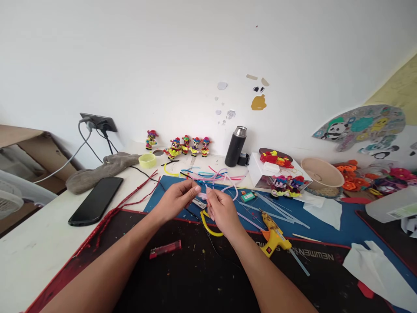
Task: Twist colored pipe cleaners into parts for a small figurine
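My left hand [179,198] and my right hand [221,208] are raised close together over the blue mat [163,188], fingertips a small gap apart. Both hands are closed in a pinch. What they pinch is too thin or small to make out against the clutter behind. Pink, blue and purple pipe cleaners [233,191] lie just beyond the fingers. A yellow curved strip [210,230] lies below my right hand. Nearer to me, a red lighter [165,249] rests on the black mat [176,282].
A yellow glue gun [276,237] lies to the right, with clear glue sticks [283,204] behind. A black phone [96,201] is at the left. Small figures [185,145], a black flask [236,147] and a white box [260,174] stand along the wall.
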`<state>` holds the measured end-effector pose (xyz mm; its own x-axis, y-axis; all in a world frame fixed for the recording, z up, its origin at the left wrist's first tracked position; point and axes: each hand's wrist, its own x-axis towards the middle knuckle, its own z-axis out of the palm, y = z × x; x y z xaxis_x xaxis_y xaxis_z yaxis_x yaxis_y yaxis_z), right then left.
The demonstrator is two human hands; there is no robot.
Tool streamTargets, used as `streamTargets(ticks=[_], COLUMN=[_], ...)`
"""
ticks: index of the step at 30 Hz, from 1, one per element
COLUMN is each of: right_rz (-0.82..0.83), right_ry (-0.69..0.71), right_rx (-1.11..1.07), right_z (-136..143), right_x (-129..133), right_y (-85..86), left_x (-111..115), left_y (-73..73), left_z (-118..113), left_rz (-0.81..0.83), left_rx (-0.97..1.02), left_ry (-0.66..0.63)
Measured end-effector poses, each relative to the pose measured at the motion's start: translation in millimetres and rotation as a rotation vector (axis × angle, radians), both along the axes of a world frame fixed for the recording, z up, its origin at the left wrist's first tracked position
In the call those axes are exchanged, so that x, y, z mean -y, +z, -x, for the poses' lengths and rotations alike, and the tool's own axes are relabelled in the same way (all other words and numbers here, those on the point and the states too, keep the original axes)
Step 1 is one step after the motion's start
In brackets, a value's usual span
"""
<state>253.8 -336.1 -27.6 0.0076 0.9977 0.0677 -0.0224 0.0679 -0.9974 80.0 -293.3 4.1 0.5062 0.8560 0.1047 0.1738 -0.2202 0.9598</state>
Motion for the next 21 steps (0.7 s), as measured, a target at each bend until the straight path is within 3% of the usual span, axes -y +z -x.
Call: streamTargets(ticks=[4,12,16,21], right_rz=[0.005,0.013,0.036,0.082], right_ry=[-0.011,-0.028,-0.008,0.067], right_rx=[0.046,0.065,0.004,-0.101], right_z=[0,3,6,7], right_x=[1,2,1,4], right_y=[-0.2,-5.6,-3.8,5.0], left_x=[-1,1,2,1], left_y=[6.2,2.4,-1.1,-7.1], left_z=[5,2,-2,-6], left_rz=[-0.103,-0.294,-0.177,0.128], left_rx=[-0.093,-0.199,-0.111,0.068], left_ry=[-0.037,-0.113,-0.113,-0.161])
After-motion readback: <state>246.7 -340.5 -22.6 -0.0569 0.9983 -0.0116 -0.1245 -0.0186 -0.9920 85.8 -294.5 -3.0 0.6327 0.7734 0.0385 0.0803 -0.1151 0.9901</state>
